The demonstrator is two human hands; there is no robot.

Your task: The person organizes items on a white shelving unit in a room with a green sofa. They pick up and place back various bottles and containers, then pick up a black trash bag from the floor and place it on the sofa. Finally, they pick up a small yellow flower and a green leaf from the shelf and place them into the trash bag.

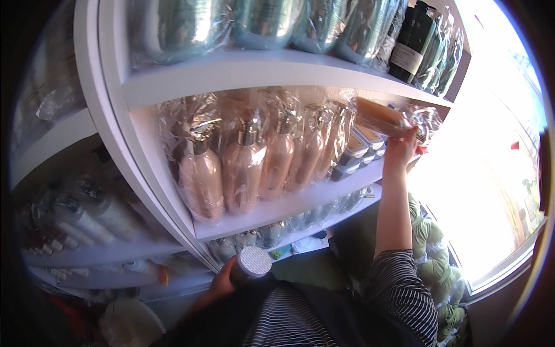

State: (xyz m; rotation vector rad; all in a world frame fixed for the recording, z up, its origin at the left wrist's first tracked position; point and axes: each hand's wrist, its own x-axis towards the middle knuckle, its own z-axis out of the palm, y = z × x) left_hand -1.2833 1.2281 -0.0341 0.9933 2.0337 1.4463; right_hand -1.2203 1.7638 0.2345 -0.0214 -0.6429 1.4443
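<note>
My right hand (402,141) is raised to the middle shelf (286,199) and grips the neck end of a peach-coloured bottle (376,116) in clear plastic wrap. The bottle lies nearly level, its base towards the shelf's back. Low and close to my body, my left hand (223,277) holds a dark container with a white patterned lid (256,261). Several pink bottles with metallic collars (245,173), also wrapped, stand in a row on the same shelf. Under the held bottle are stacked dark boxes with yellowish lids (353,147).
Large teal bottles (264,21) and a dark labelled bottle (409,47) fill the upper shelf. More wrapped bottles (303,219) stand below. A second shelf unit (104,253) is at left. At right, green bundled cloth (433,260) lies beside a bright window (485,195).
</note>
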